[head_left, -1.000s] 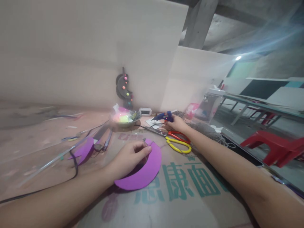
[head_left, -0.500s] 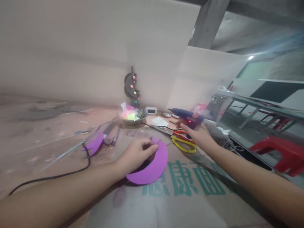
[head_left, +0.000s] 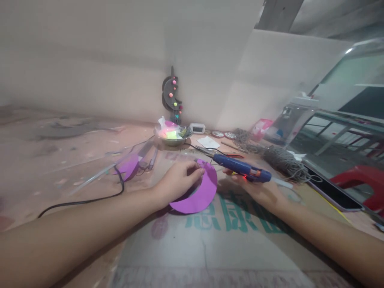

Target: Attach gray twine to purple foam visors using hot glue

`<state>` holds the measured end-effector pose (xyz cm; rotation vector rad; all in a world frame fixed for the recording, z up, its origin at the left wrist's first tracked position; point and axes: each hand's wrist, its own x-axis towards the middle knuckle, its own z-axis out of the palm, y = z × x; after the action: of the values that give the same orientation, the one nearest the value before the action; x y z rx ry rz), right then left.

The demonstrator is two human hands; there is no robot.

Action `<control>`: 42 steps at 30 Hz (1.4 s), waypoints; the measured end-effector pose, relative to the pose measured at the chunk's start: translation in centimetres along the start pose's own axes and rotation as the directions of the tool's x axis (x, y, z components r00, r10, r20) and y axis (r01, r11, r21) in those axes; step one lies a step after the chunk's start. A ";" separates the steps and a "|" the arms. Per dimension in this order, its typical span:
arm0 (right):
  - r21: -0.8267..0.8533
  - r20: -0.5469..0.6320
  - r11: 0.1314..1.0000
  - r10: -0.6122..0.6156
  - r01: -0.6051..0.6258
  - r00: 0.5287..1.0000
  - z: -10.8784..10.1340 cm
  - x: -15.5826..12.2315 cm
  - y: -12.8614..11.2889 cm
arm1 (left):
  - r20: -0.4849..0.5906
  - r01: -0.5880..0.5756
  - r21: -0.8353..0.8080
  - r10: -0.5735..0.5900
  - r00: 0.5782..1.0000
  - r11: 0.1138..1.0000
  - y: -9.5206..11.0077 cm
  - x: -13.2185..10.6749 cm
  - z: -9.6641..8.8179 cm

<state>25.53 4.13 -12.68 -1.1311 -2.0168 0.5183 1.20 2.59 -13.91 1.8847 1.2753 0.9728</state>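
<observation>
A purple crescent cutout, seemingly paper or foam, lies over the printed cardboard. My left hand has its thumb and fingers closed at the crescent's upper inner edge; the fingertips are partly hidden. In my right hand is a blue hot glue gun with a small red light glowing. The nozzle points left and sits close to the crescent's upper right edge; I cannot tell whether it touches. Scissors, mostly covered by the glue gun, show their blades behind it.
Toward the wall stand a metal bowl of colourful bits, a white digital timer and a dark crescent ornament. Grey yarn, a phone and a clear plastic jug are on the right. Another purple piece lies left, beside a black cable.
My right hand has brought the glue gun down from above the scissors, its nozzle now near the crescent. My left hand stays on the crescent. The camera view has shifted slightly.
</observation>
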 end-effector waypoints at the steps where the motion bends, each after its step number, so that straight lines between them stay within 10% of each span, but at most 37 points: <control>1: -0.006 0.013 1.000 -0.017 0.017 1.000 0.0 0.0 -0.2 | 0.006 -0.011 0.017 0.011 1.000 1.000 0.0 0.0 0.0; 13: -0.042 -0.038 0.999 -0.014 0.012 0.999 0.2 0.2 -0.2 | 0.066 -0.117 0.140 0.109 0.992 0.983 0.2 -0.2 -0.1; 25: 0.038 -0.020 0.990 0.137 -0.136 0.990 1.4 -0.5 -2.4 | 0.188 -0.005 -0.185 0.041 0.981 0.983 0.2 -0.2 0.4; 33: -0.017 -0.195 0.984 0.170 -0.177 0.966 2.0 -0.7 -0.6 | -0.175 -0.047 -0.117 0.026 0.984 0.992 1.7 -0.2 -0.6; 42: -0.003 -0.153 1.000 0.015 -0.016 0.988 2.8 -1.1 -2.6 | 0.114 -0.048 -0.089 0.058 0.992 0.995 1.4 -0.7 0.8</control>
<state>22.31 1.87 -13.18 -1.1546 -1.8797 0.4219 2.35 1.39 -13.34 1.8883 1.1036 0.9159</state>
